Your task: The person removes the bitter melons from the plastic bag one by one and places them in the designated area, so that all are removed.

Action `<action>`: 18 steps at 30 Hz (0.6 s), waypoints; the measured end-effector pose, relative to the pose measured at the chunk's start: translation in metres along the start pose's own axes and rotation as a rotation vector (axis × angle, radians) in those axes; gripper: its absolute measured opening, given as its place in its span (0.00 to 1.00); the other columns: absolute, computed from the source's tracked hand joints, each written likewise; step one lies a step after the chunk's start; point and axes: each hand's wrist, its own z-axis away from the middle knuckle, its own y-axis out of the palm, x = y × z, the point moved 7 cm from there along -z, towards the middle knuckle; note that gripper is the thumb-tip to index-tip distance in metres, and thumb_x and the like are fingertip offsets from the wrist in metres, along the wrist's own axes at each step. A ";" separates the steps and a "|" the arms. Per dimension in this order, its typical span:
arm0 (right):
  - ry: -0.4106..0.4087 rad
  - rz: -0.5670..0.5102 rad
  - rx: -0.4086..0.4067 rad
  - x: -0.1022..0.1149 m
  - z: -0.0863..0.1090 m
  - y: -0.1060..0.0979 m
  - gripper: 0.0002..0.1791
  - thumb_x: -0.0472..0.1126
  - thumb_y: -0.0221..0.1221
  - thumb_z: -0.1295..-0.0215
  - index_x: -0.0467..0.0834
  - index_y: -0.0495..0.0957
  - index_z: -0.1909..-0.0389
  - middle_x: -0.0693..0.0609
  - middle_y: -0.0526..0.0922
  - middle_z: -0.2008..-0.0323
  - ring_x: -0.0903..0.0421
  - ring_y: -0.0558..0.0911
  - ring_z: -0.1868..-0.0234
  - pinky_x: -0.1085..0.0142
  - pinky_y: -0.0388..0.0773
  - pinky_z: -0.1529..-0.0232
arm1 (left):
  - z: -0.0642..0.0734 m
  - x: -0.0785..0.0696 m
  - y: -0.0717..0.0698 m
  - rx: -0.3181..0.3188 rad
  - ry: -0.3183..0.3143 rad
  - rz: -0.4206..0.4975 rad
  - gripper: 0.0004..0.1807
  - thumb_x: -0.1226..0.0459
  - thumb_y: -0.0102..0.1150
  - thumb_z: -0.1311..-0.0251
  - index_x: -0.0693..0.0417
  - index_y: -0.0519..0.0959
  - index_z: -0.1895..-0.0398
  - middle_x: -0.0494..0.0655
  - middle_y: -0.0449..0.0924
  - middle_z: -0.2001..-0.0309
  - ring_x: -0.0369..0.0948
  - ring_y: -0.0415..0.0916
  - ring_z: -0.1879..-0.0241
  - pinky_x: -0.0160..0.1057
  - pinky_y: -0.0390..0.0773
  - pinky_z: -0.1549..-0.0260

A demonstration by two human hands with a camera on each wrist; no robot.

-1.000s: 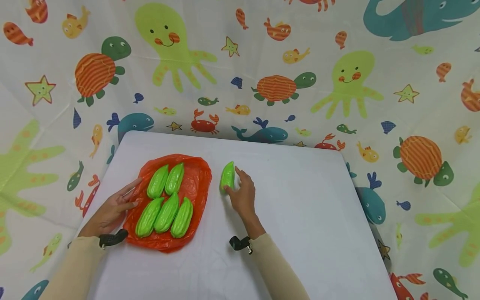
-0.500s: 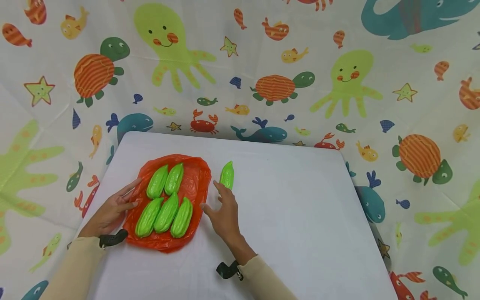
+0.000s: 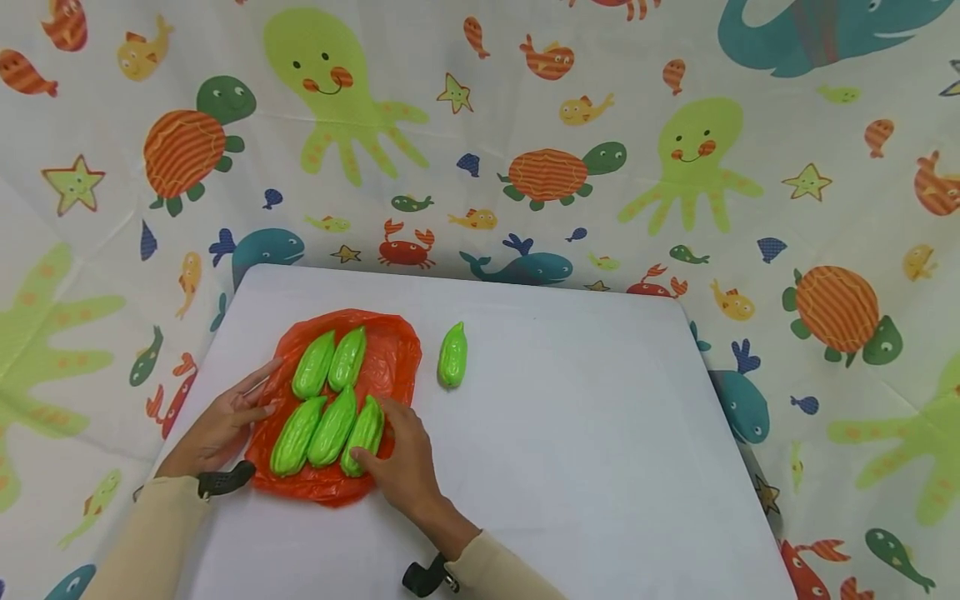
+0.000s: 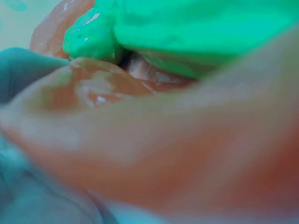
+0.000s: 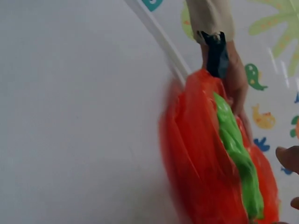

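In the head view, several ridged green toy gourds point(image 3: 312, 365) lie in a red plastic bag point(image 3: 390, 354) spread open like a shallow tray. My left hand point(image 3: 221, 429) holds the bag's left rim, thumb over the edge and fingers along the outside. My right hand point(image 3: 405, 462) reaches over the right side of the bag, its thumb and fingers spread around the rightmost gourd point(image 3: 366, 435). Part of that gourd is hidden by the hand. A single gourd point(image 3: 452, 356) lies on the white table right of the bag. Red plastic and blurred green fill much of the left wrist view.
The white table point(image 3: 585, 433) stretches to the right of the bag. Behind it and at both sides hangs a curtain point(image 3: 555, 108) printed with sea animals. A dark wrist camera point(image 3: 426, 577) sits on my right wrist and another point(image 3: 225, 479) on the left.
My right hand has let go of the single gourd on the table and moved left and toward me, over the bag's right side. The left hand and the gourds stay in place.
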 end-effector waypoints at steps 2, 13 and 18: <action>0.014 0.007 0.021 -0.001 0.001 0.006 0.44 0.45 0.73 0.34 0.53 0.65 0.19 0.55 0.72 0.26 0.57 0.72 0.27 0.56 0.74 0.28 | -0.001 0.001 0.000 -0.003 -0.004 0.000 0.41 0.73 0.45 0.19 0.34 0.46 0.12 0.22 0.64 0.22 0.20 0.73 0.34 0.31 0.82 0.40; 0.092 0.087 0.042 -0.012 0.001 0.020 0.46 0.47 0.74 0.36 0.50 0.64 0.19 0.48 0.66 0.22 0.50 0.68 0.27 0.51 0.72 0.31 | 0.000 0.002 -0.001 -0.018 -0.014 -0.008 0.41 0.72 0.46 0.19 0.34 0.46 0.12 0.27 0.55 0.16 0.20 0.73 0.34 0.30 0.82 0.40; 0.119 0.115 0.050 -0.017 0.000 0.025 0.48 0.48 0.75 0.38 0.53 0.65 0.19 0.48 0.66 0.23 0.50 0.68 0.27 0.53 0.73 0.31 | -0.001 0.001 0.000 0.029 0.023 0.024 0.41 0.75 0.42 0.19 0.37 0.45 0.11 0.17 0.70 0.27 0.21 0.74 0.33 0.32 0.83 0.39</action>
